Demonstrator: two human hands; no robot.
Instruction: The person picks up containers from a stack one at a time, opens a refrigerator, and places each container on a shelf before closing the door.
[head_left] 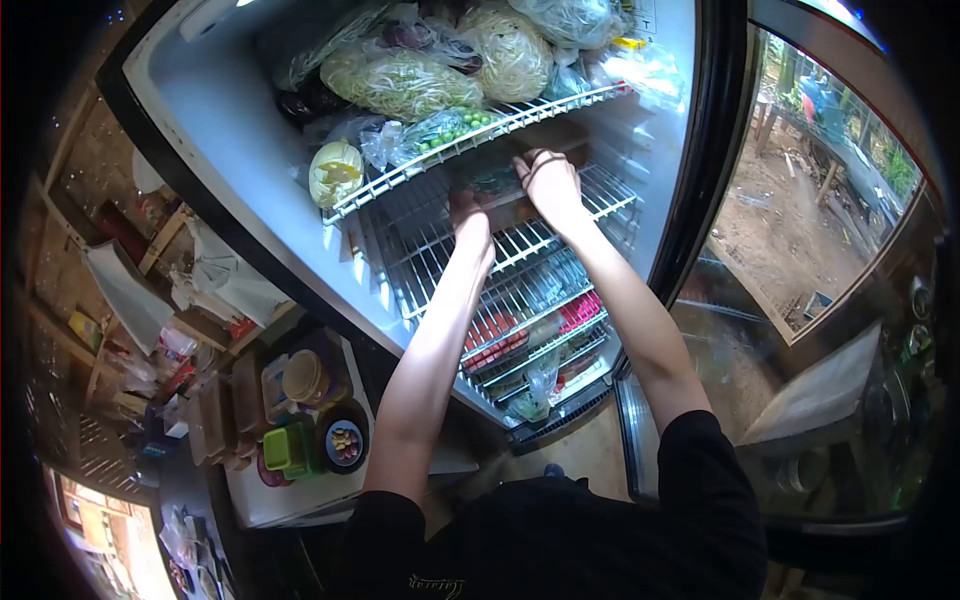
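Note:
Both my arms reach into an upright fridge with its door standing open. On the wire shelf (610, 197) below the top one is a low see-through food container (497, 182), dim in the shade. My left hand (468, 214) grips its near left side, with the fingertips partly hidden. My right hand (550, 182) has its fingers curled over the container's right part. Just above my hands, the top wire shelf (478, 138) holds bagged shredded vegetables (405, 85), a bag of small green round vegetables (452, 128) and a cut pale vegetable (336, 173).
Lower shelves carry a red-filled tray (495, 340) and pink items (580, 313). To the left, a white table (262, 508) bears a green container (285, 450), a bowl of small pieces (345, 443) and stacked tubs. The glass fridge door (640, 430) stands at the right, near a window opening.

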